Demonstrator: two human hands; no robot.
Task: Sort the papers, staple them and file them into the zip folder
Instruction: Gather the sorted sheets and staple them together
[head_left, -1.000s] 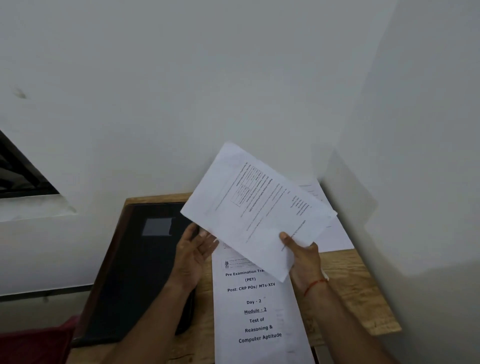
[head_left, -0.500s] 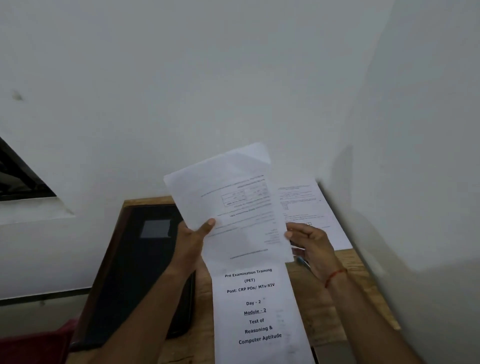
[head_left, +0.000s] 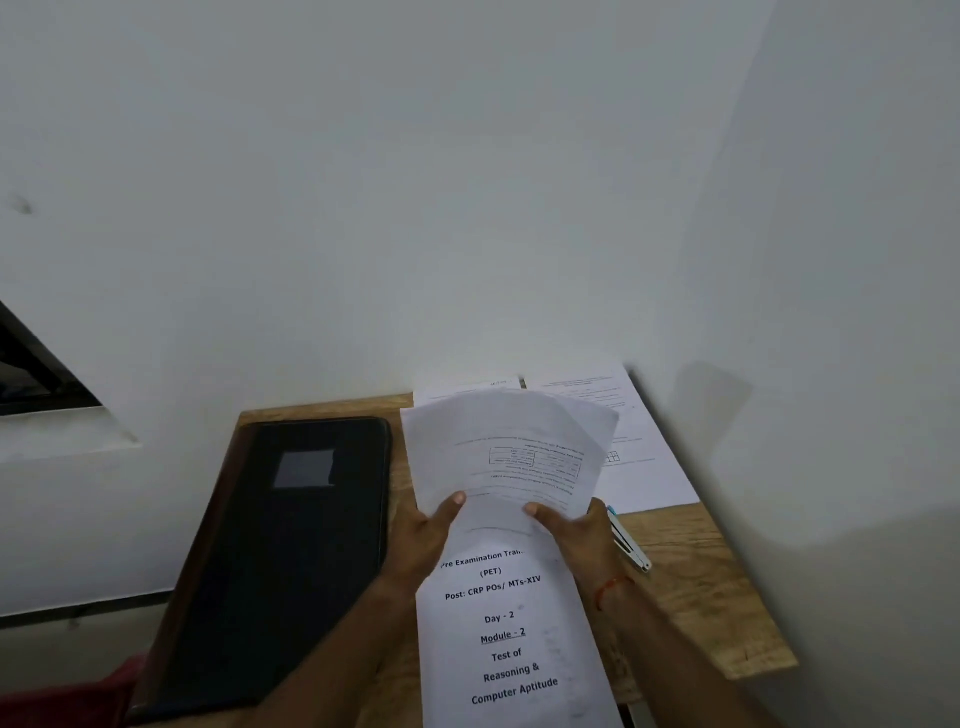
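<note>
Both hands, left hand (head_left: 423, 540) and right hand (head_left: 582, 535), pinch the printed sheet (head_left: 509, 457); the black zip folder (head_left: 291, 545) lies closed alongside.

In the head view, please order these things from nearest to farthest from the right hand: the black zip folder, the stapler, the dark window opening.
1. stapler: on the desk, just right of the right hand, which holds the papers.
2. black zip folder: on the left side of the desk, beyond the left hand.
3. dark window opening: far left, in the wall.
</note>
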